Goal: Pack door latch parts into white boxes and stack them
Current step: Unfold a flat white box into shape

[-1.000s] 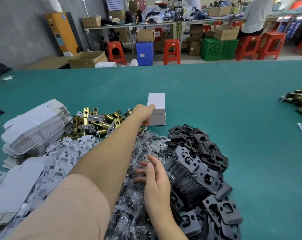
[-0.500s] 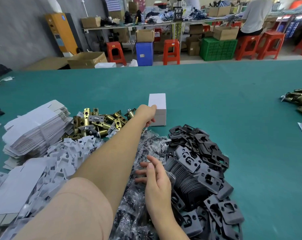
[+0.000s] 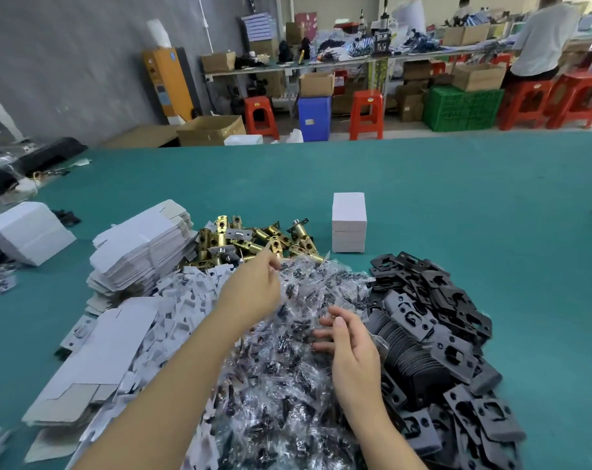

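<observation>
Two bare hands over the parts heap on the green table [image 3: 457,205]. Left hand [image 3: 253,286]: forearm runs from lower left up toward centre, wrist slightly bent, back of hand to camera. Fingertips blurred at the far edge of the bag pile [image 3: 287,351], near the brass latches [image 3: 253,239]. Fingers look loosely curled; whether they pinch a bag, cannot tell.

Right hand [image 3: 352,347]: forearm enters from bottom centre-right, hand edge-on with thumb uppermost, fingers spread and relaxed, pointing left. Released, grasping nothing; fingertips just above or lightly on the clear bags, contact unclear.

Stack of white boxes [image 3: 348,222]: upright on the table beyond the bags, just right of the latches, apart from both hands. Seams suggest three boxes.

Black plates [image 3: 440,317]: heaped right of the bags, touching the pile and just beside the right hand.

White inserts [image 3: 189,293]: scattered left of the bags, under the left forearm. Flat box blanks [image 3: 142,249]: stacked at far left, next to the latches; one more blank [image 3: 101,354] lies nearer, partly on the inserts.
</observation>
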`<state>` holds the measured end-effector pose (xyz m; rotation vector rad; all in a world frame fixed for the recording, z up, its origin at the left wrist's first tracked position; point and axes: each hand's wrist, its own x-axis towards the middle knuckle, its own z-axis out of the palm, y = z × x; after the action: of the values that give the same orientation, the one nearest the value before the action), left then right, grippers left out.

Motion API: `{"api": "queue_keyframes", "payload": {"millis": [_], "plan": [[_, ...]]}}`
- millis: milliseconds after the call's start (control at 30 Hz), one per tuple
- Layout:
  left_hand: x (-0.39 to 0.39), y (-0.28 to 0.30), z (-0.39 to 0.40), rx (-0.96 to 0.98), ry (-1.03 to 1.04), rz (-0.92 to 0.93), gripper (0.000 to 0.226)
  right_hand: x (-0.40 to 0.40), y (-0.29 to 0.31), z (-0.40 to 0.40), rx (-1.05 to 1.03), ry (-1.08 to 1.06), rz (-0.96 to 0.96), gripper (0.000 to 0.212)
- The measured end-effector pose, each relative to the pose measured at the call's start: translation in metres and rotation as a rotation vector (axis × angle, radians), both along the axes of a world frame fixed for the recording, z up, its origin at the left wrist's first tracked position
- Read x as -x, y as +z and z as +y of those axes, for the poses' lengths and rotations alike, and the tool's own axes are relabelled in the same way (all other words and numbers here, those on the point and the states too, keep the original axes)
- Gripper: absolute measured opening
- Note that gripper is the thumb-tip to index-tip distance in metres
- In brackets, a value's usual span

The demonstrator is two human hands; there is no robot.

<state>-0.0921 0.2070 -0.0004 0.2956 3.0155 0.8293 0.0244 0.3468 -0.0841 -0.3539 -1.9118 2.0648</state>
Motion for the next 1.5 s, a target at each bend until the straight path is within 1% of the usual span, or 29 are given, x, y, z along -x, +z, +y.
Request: {"api": "queue_keyframes", "payload": {"millis": [33,100,167,233,267,333,367,433,533,633,833,967,1033,1100,1267,1400,1500], "plan": [[-0.008,-0.001,-0.021,0.002,0.025,-0.001,0.008,0.000,0.000,0.000,-0.004,0.003,0.004,0.021],[-0.019,0.002,-0.063,-0.033,0.101,0.008,0.010,-0.001,0.000,-0.001,-0.005,0.009,0.007,0.021],[-0.024,0.007,-0.102,-0.063,0.188,0.064,0.013,-0.002,0.001,-0.002,-0.012,0.013,0.007,0.022],[-0.026,0.009,-0.138,-0.022,0.282,0.123,0.016,-0.003,0.001,0.000,-0.007,0.024,-0.001,0.022],[-0.027,0.008,-0.154,0.065,0.327,0.139,0.014,-0.003,0.000,0.001,0.000,0.032,-0.008,0.022],[-0.030,0.004,-0.179,0.321,0.386,0.151,0.016,-0.005,0.000,0.002,0.007,0.053,-0.018,0.022],[-0.031,0.002,-0.188,0.432,0.387,0.130,0.021,-0.006,0.000,0.001,0.010,0.062,-0.021,0.022],[-0.033,-0.005,-0.199,0.562,0.366,0.044,0.034,-0.008,0.001,0.001,0.017,0.073,-0.028,0.022],[-0.037,-0.016,-0.206,0.623,0.339,-0.047,0.045,-0.008,0.001,0.001,0.015,0.070,-0.028,0.021],[-0.038,-0.021,-0.209,0.638,0.325,-0.067,0.048,-0.009,0.000,0.001,0.013,0.063,-0.024,0.020],[-0.036,-0.016,-0.207,0.674,0.315,-0.093,0.041,-0.008,-0.002,0.002,-0.018,0.070,-0.016,0.019],[-0.033,-0.015,-0.204,0.695,0.307,-0.109,0.023,-0.008,-0.003,0.003,-0.029,0.066,-0.010,0.019],[-0.033,-0.015,-0.199,0.700,0.317,-0.107,0.024,-0.007,-0.004,0.003,-0.026,0.069,-0.014,0.020],[-0.034,-0.014,-0.193,0.721,0.336,-0.084,0.020,-0.008,-0.003,0.003,-0.021,0.072,-0.016,0.020],[-0.037,-0.017,-0.186,0.862,0.329,-0.041,0.026,-0.009,-0.002,0.002,-0.016,0.065,-0.005,0.019],[-0.036,-0.015,-0.185,0.845,0.372,-0.047,0.026,-0.010,0.000,0.001,-0.023,0.064,-0.009,0.019],[-0.040,0.000,-0.175,0.798,0.374,-0.039,0.021,-0.011,0.002,0.001,-0.023,0.069,-0.015,0.019]]}}
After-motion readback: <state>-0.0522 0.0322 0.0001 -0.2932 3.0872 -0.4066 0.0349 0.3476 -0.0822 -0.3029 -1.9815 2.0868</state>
